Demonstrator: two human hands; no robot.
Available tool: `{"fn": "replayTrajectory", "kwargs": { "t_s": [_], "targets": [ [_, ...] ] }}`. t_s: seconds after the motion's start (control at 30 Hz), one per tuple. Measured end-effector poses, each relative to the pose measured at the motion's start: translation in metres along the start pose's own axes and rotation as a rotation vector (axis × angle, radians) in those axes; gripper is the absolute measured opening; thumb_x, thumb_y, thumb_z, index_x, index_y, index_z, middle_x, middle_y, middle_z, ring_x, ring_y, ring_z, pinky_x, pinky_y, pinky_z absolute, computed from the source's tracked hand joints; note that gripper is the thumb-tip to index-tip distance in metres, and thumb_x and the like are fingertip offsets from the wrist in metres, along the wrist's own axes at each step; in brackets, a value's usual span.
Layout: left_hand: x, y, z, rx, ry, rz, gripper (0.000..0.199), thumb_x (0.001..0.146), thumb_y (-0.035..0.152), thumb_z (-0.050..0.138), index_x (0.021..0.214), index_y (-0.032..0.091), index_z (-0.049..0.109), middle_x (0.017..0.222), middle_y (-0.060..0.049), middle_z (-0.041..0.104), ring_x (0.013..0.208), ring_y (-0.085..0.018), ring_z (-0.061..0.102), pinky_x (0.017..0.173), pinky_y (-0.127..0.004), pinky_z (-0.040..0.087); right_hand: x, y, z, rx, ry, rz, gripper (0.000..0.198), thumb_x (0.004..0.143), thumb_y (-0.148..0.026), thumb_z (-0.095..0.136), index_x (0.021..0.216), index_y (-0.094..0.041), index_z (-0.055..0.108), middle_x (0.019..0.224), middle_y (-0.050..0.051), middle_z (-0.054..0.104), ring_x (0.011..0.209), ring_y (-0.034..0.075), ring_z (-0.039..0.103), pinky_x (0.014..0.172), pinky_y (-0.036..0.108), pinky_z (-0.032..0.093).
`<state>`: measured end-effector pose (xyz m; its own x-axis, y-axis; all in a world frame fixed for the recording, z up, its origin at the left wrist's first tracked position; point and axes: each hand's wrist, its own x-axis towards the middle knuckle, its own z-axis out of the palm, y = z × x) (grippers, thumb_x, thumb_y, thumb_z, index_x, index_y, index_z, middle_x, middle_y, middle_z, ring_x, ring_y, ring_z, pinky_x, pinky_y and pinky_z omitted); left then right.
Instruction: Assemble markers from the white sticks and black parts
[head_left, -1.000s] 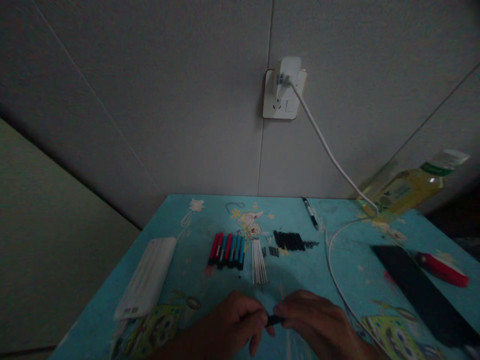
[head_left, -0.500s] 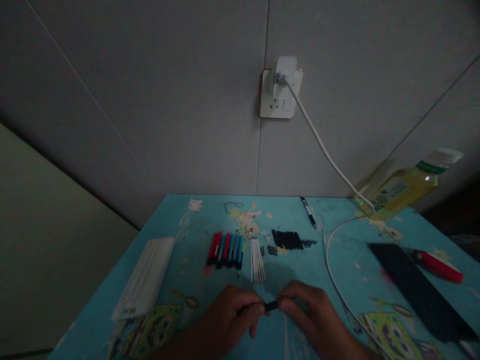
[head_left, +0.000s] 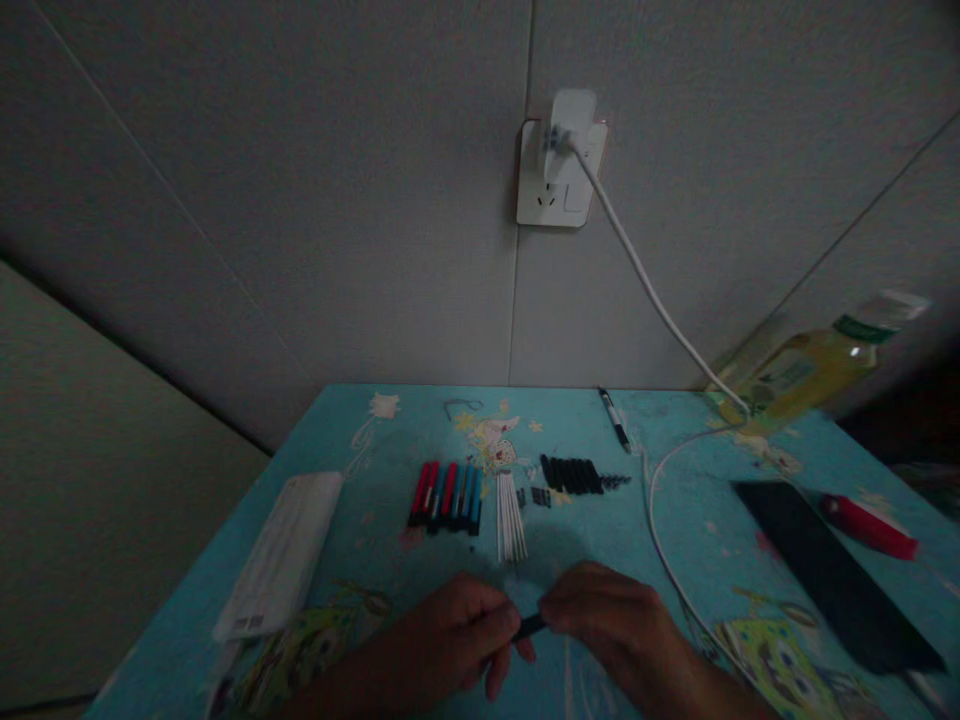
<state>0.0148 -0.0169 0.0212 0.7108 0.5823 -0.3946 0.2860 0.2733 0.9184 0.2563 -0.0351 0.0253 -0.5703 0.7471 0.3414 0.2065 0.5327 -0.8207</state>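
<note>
Low in the view, a short black tube is gripped at its two ends by closed fingers of the left hand and the right hand, above the table. Two-handed working of it seems the present step; steady alignment is probably required next. Beyond, white sticks are laid.

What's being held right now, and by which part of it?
A slim dark piece, held toward one end by the left hand and toward the other by the right hand; its middle shows between them.
</note>
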Motion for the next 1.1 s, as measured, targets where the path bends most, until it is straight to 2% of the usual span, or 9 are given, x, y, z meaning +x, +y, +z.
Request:
{"fn": "replayTrajectory", "kwargs": {
  "t_s": [0.07, 0.17, 0.33, 0.5, 0.67, 0.77, 1.0, 1.1],
  "targets": [
    [0.0, -0.002, 0.0, -0.065, -0.006, -0.027, 0.052, 0.098, 0.055, 0.041, 0.096, 0.011, 0.068, 0.058, 0.002, 0.054, 0.045, -0.007, 0.035, 0.045, -0.019, 0.027, 0.0, 0.001, 0.0, 0.003, 0.02, 0.007, 0.019, 0.095, -0.018, 0.06, 0.112, -0.025, 0.066, 0.098, 0.003, 0.073, 0.091, 0.015, 0.067, 0.08, 0.028, 0.054],
    [0.001, -0.003, 0.001, -0.112, 0.009, -0.024, 0.05, 0.098, 0.054, 0.043, 0.094, 0.011, 0.068, 0.059, 0.002, 0.055, 0.044, -0.006, 0.034, 0.044, -0.018, 0.026, -0.002, 0.001, 0.001, -0.002, 0.092, 0.114, 0.024, 0.093, -0.021, 0.064, 0.116, -0.027, 0.066, 0.102, 0.003, 0.074, 0.091, 0.015, 0.069, 0.081, 0.025, 0.055],
    [0.001, -0.001, 0.002, -0.147, 0.01, -0.02, 0.047, 0.098, 0.052, 0.044, 0.093, 0.011, 0.067, 0.061, 0.002, 0.056, 0.043, -0.006, 0.034, 0.043, -0.018, 0.027, -0.001, -0.005, 0.001, 0.067, 0.128, 0.287, 0.017, 0.092, -0.028, 0.066, 0.108, -0.029, 0.071, 0.097, -0.001, 0.076, 0.088, 0.014, 0.072, 0.08, 0.021, 0.055],
    [0.001, -0.001, 0.002, -0.085, 0.019, -0.002, 0.047, 0.097, 0.052, 0.046, 0.09, 0.011, 0.069, 0.059, 0.002, 0.055, 0.044, -0.007, 0.034, 0.043, -0.019, 0.025, 0.002, -0.006, 0.007, 0.125, 0.184, 0.375, 0.015, 0.094, -0.034, 0.062, 0.102, -0.025, 0.072, 0.092, 0.0, 0.076, 0.083, 0.014, 0.071, 0.076, 0.022, 0.054],
    [0.001, 0.001, 0.005, -0.044, 0.079, -0.033, 0.049, 0.097, 0.052, 0.044, 0.094, 0.01, 0.068, 0.058, 0.002, 0.053, 0.046, -0.008, 0.034, 0.046, -0.021, 0.024, 0.003, 0.0, 0.01, -0.002, 0.146, 0.486, 0.033, 0.095, -0.041, 0.056, 0.073, -0.019, 0.069, 0.066, -0.001, 0.067, 0.063, 0.013, 0.061, 0.058, 0.022, 0.046],
    [0.001, 0.003, 0.006, -0.018, 0.099, -0.053, 0.052, 0.097, 0.054, 0.042, 0.096, 0.01, 0.069, 0.058, 0.002, 0.053, 0.047, -0.008, 0.035, 0.046, -0.021, 0.025, 0.003, 0.001, 0.008, -0.019, 0.108, 0.485, 0.033, 0.096, -0.041, 0.056, 0.075, -0.019, 0.068, 0.068, -0.001, 0.067, 0.064, 0.013, 0.061, 0.06, 0.022, 0.045],
    [0.002, 0.001, 0.004, 0.016, 0.122, -0.074, 0.053, 0.098, 0.054, 0.039, 0.091, 0.011, 0.068, 0.06, 0.003, 0.052, 0.051, -0.009, 0.039, 0.05, -0.021, 0.031, 0.002, 0.001, 0.003, 0.031, 0.037, 0.393, 0.016, 0.096, -0.034, 0.058, 0.099, -0.024, 0.071, 0.093, 0.002, 0.072, 0.086, 0.016, 0.067, 0.079, 0.026, 0.051],
    [0.002, -0.001, 0.004, 0.037, 0.134, -0.058, 0.051, 0.1, 0.051, 0.038, 0.09, 0.012, 0.069, 0.059, 0.004, 0.05, 0.052, -0.009, 0.042, 0.054, -0.022, 0.034, 0.002, 0.001, 0.002, 0.029, 0.023, 0.346, 0.014, 0.097, -0.031, 0.058, 0.104, -0.026, 0.07, 0.096, 0.001, 0.072, 0.09, 0.015, 0.066, 0.081, 0.026, 0.051]
  ]
}}
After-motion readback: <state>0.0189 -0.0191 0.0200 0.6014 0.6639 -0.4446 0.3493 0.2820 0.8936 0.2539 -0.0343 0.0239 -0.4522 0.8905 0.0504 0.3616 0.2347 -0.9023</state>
